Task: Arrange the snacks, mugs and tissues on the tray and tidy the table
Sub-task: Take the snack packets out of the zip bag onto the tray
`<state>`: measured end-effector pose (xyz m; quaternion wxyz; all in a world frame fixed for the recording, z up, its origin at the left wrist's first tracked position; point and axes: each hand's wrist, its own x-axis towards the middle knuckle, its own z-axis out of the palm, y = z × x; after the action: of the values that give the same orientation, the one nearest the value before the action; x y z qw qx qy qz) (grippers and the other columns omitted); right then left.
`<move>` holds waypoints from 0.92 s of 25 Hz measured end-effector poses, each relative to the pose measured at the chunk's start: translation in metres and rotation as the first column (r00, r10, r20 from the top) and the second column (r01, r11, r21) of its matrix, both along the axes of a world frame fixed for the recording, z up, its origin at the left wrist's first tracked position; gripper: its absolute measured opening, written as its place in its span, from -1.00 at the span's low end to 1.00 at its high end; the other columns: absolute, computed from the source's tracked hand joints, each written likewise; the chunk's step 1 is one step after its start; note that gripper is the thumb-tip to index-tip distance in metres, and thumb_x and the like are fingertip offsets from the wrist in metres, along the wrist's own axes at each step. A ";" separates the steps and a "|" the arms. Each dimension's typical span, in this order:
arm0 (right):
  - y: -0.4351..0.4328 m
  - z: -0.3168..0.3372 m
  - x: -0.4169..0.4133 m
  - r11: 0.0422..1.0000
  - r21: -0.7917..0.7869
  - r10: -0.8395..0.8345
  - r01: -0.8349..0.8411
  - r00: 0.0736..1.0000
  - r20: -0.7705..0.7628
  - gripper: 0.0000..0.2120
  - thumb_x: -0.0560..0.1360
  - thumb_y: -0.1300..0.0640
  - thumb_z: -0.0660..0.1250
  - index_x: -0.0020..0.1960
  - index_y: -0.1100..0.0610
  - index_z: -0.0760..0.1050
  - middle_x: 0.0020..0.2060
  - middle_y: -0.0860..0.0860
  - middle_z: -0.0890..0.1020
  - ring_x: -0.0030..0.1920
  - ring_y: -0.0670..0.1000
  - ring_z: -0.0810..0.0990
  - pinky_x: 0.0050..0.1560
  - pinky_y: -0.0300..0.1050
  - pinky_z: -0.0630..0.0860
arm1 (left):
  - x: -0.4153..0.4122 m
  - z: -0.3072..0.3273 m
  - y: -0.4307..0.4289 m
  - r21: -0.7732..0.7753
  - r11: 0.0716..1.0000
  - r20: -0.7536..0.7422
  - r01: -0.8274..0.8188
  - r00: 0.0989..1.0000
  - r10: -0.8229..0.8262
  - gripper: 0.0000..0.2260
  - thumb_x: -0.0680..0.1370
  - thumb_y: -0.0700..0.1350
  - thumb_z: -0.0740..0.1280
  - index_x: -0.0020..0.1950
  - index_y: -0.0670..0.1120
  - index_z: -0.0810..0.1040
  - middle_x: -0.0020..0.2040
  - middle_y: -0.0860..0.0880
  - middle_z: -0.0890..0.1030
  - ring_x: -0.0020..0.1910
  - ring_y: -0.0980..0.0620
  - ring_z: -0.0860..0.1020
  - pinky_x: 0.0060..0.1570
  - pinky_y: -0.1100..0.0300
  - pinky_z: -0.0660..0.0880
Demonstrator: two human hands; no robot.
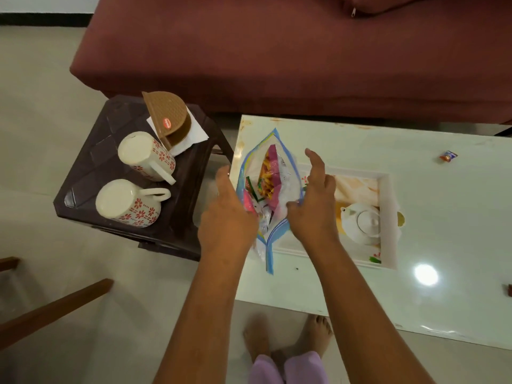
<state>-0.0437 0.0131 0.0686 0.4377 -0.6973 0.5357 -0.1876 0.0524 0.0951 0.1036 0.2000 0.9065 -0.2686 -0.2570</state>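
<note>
Head view: both hands spread a zip bag of snacks over the table's left end
Left hand: gripping the bag's left edge
Right hand: pinching its right edge
Mugs: two, upside down on the stool, left
Tray: just right of the bag
Candy: far right, alone

At frame centre a zip bag of snack packets is held over the left end of the worktop, between the left hand and the right hand. Just right of it a tray lies on the worktop, and one wrapped sweet sits well apart at upper right. Left of the worktop, a stool carries two upturned mugs, with a tissue holder behind them on a napkin; a sofa fills the top.
</note>
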 end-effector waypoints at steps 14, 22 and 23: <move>-0.005 0.014 0.020 0.876 -0.305 0.282 -0.374 0.910 -0.304 -0.54 0.43 0.26 0.39 0.27 0.07 0.34 0.06 0.16 0.54 0.05 0.16 0.54 -0.12 -0.08 0.46 | 0.043 0.030 0.008 -0.410 0.903 0.149 -0.129 0.967 0.206 -0.86 0.57 -0.10 0.27 0.09 0.00 0.56 -0.07 0.13 0.55 -0.11 0.17 0.50 -0.15 0.37 0.46; 0.001 -0.022 0.062 0.873 0.407 0.346 -0.269 0.930 -0.127 -0.25 0.42 -0.20 0.34 0.47 -0.06 0.05 0.25 0.10 0.51 -0.03 0.05 0.55 0.14 -0.02 0.45 | 0.022 0.012 0.008 -0.504 0.844 0.061 -0.182 0.967 0.245 -0.87 0.56 -0.10 0.28 0.09 0.01 0.53 -0.12 0.16 0.55 -0.11 0.16 0.59 -0.24 0.40 0.52; 0.001 -0.030 0.066 0.849 0.471 0.324 -0.239 0.940 -0.106 -0.29 0.46 -0.16 0.33 0.48 -0.03 0.07 0.25 0.13 0.50 -0.07 0.04 0.55 0.15 -0.02 0.46 | 0.022 0.005 0.008 -0.475 0.857 0.027 -0.197 0.971 0.238 -0.86 0.56 -0.11 0.28 0.11 -0.01 0.53 -0.09 0.11 0.58 -0.07 0.12 0.60 -0.17 0.28 0.56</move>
<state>0.0219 0.0139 0.0391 0.5594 -0.6620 0.4935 0.0725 0.0744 0.1036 0.1081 0.4296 0.8656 -0.2267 -0.1215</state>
